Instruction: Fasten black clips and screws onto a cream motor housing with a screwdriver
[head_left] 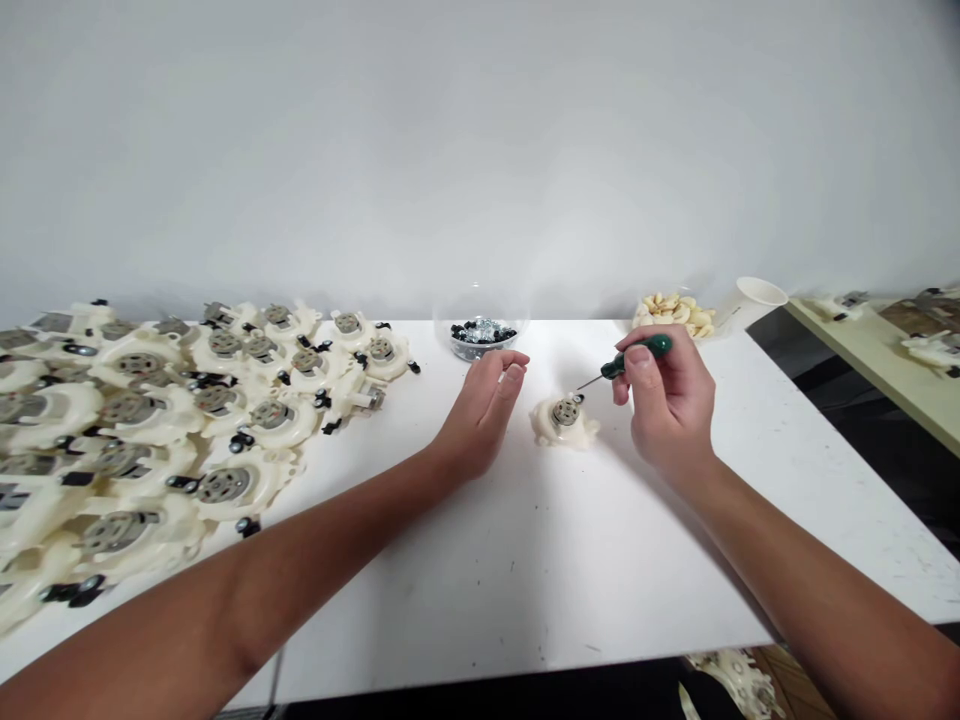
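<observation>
My right hand (671,405) is closed around the green handle of a screwdriver (637,357). Its thin shaft slants down to the left, with the tip close above a cream plastic housing with a round metal motor (561,424); I cannot tell if the tip touches it. A small dark piece sits at the motor's edge, near the tip. To the left of this housing, my left hand (480,415) hovers over the table with thumb and fingers pinched together. Whatever lies between those fingertips is too small to name.
Many similar motor housings (251,480) with black parts cover the table's left side. Behind my left hand stands a clear bowl (480,347) of small black and silvery pieces. Cream curved pieces (675,312) and a white cup (750,300) are at back right, before the wall (480,140).
</observation>
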